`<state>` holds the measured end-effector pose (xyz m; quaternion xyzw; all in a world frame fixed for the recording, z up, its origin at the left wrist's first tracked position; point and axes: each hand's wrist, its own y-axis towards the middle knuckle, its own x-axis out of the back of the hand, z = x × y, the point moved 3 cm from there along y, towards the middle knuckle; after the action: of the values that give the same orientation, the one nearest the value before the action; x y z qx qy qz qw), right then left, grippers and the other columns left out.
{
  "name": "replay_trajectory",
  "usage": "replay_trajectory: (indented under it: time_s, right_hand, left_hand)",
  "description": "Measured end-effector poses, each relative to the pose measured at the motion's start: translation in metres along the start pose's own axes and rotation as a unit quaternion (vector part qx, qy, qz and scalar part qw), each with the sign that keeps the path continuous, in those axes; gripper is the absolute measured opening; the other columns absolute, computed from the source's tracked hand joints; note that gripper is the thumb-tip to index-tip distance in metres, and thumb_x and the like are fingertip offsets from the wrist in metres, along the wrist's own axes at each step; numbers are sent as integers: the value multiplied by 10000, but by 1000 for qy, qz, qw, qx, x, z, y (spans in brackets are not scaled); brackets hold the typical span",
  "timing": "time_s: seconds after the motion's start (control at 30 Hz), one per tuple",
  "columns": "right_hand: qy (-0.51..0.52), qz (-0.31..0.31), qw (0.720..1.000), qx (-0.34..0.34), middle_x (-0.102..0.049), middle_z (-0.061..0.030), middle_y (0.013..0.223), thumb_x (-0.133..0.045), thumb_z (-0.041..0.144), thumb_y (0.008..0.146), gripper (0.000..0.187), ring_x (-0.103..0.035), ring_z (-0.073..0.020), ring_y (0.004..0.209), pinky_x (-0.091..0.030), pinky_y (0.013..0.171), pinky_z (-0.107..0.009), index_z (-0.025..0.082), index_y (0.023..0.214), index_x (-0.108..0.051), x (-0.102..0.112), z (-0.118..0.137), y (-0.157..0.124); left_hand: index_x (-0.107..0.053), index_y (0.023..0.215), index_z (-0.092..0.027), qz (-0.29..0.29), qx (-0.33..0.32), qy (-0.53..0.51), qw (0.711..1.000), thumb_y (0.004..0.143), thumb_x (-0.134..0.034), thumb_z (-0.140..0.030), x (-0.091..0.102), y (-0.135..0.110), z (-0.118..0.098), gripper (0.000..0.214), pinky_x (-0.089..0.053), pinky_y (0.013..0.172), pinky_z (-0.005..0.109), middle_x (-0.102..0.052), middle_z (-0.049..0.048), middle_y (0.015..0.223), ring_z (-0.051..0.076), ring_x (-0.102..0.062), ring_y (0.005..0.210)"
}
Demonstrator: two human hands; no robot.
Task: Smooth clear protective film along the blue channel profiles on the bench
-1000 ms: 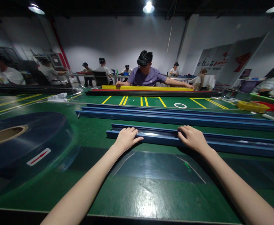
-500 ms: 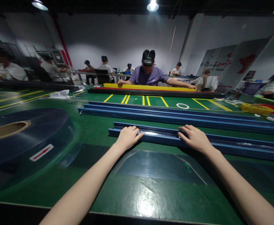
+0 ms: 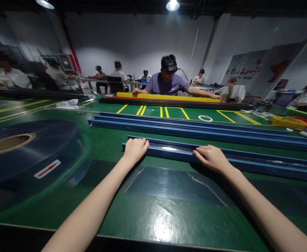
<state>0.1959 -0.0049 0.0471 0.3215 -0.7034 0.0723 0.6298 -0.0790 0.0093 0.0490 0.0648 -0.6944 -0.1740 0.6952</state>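
Observation:
A long blue channel strip (image 3: 169, 153) with raised edges lies crosswise on the green table. Near its left end, my left hand (image 3: 136, 149) is closed over the channel, fingers curled onto the top. Further right, my right hand (image 3: 211, 156) grips the same channel's near edge with bent fingers. Glossy reflections show inside the channel; I cannot tell whether clear film lies in it. Between my forearms, a clear plastic strip (image 3: 164, 185) lies flat on the table, parallel to the channel.
A large roll of clear plastic (image 3: 61, 140) stands at left. More blue channels (image 3: 169, 130) lie beyond mine. Across the table (image 3: 90, 147), a co-worker (image 3: 166, 82) holds a yellow strip (image 3: 148, 96). A white ring (image 3: 205, 118) and a yellow tray (image 3: 288, 122) lie farther off.
My left hand has slid left along the channel and its thumb has drawn in. My right hand has shifted slightly left and lower, its fingers more curled.

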Motion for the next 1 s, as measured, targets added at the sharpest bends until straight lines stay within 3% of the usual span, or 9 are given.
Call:
replay_trajectory:
  time_s: [0.1, 0.3, 0.7, 1.0]
  right_hand:
    - [9, 43, 999, 9, -584, -35, 683, -181, 329, 910, 456, -517, -124, 606, -290, 569, -243, 185, 665, -538, -7, 5, 2]
    - [7, 32, 999, 28, -562, -37, 653, -187, 385, 908, 477, -512, -119, 594, -264, 554, -243, 180, 658, -538, -7, 7, 1]
    - [30, 25, 998, 52, -545, -34, 584, -258, 457, 877, 490, -495, -118, 551, -257, 546, -251, 176, 594, -543, 1, 10, -1]
    - [62, 73, 995, 34, -580, -50, 667, -269, 447, 869, 458, -524, -137, 600, -301, 565, -249, 178, 683, -590, 4, 14, 2]
  left_hand:
    - [-639, 780, -187, 25, 61, -1, 998, 850, -254, -285, 2, 2, 14, 404, -422, 707, 307, -678, 76, 841, 217, -624, 805]
    - [-603, 894, -211, 90, 136, -21, 986, 792, -265, -248, 1, 4, 30, 355, -450, 684, 314, -665, 76, 902, 234, -618, 845]
    - [-586, 910, -202, 161, 104, 1, 982, 763, -300, -277, 8, 3, 37, 329, -458, 718, 348, -633, 90, 1009, 253, -599, 894]
    - [-621, 908, -207, 155, 119, -14, 981, 771, -295, -270, 9, 2, 42, 359, -461, 729, 328, -640, 96, 992, 240, -597, 906]
